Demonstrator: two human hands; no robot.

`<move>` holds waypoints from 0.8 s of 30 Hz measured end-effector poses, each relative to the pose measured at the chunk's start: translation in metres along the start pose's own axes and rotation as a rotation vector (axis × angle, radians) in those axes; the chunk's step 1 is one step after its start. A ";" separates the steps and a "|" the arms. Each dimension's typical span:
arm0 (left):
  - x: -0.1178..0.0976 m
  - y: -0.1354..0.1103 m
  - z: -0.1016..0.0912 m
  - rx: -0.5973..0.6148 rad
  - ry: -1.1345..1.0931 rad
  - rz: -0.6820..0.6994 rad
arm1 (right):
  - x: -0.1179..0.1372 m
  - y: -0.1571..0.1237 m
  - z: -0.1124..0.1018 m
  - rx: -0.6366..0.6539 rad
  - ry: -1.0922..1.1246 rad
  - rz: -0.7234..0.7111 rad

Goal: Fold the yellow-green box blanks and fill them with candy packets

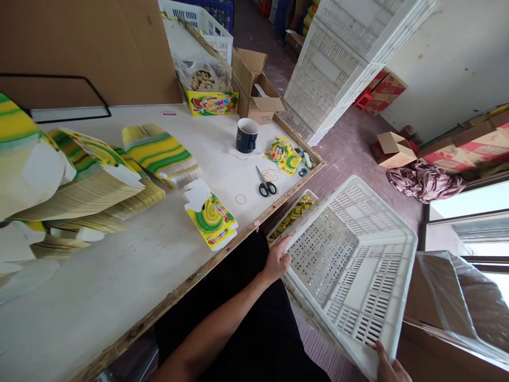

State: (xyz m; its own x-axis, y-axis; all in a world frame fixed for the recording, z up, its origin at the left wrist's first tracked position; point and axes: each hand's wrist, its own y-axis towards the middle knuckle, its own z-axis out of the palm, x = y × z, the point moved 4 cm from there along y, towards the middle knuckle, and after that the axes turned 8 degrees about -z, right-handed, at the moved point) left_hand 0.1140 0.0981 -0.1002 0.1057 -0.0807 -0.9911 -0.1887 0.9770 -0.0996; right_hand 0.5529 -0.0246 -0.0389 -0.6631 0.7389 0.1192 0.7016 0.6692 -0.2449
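Observation:
A white plastic crate (360, 286) with slotted walls is tilted at the right of the table, its open top toward me. My left hand (277, 261) grips its near left rim, fingers closed over the edge. At the bottom right, my right hand (388, 366) holds the crate's near right rim; part of that hand is cut off by the picture's edge. The crate looks empty inside, with small specks on its perforated bottom. Behind its left rim, partly hidden, another crate (309, 194) holds many yellow-green packets (296, 212).
On the white table (159, 276) lie stacks of flat printed cartons (159, 151), one loose carton (211, 218), scissors (266, 183) and a dark mug (246, 137). The table has a raised wooden edge (167, 294). Tall stacked crates (334, 63) stand beyond; cardboard boxes (441, 292) are at right.

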 end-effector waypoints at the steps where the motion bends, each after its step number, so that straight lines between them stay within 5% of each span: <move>1: 0.000 0.004 -0.004 -0.012 0.009 0.000 | 0.013 0.001 0.003 0.008 0.008 -0.017; 6: 0.009 0.036 -0.017 -0.059 0.065 -0.021 | 0.081 0.018 0.023 0.052 0.007 -0.102; 9: 0.014 0.052 -0.019 -0.043 0.104 -0.026 | 0.101 0.031 0.034 0.078 -0.024 -0.131; 24: 0.031 0.030 0.003 0.084 0.112 -0.030 | 0.091 0.016 0.020 0.096 -0.094 -0.105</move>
State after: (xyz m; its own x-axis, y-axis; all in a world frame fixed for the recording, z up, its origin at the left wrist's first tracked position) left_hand 0.1147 0.1258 -0.1334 -0.0005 -0.1274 -0.9918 -0.1038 0.9865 -0.1267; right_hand 0.4982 0.0520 -0.0513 -0.7564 0.6515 0.0591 0.6018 0.7284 -0.3276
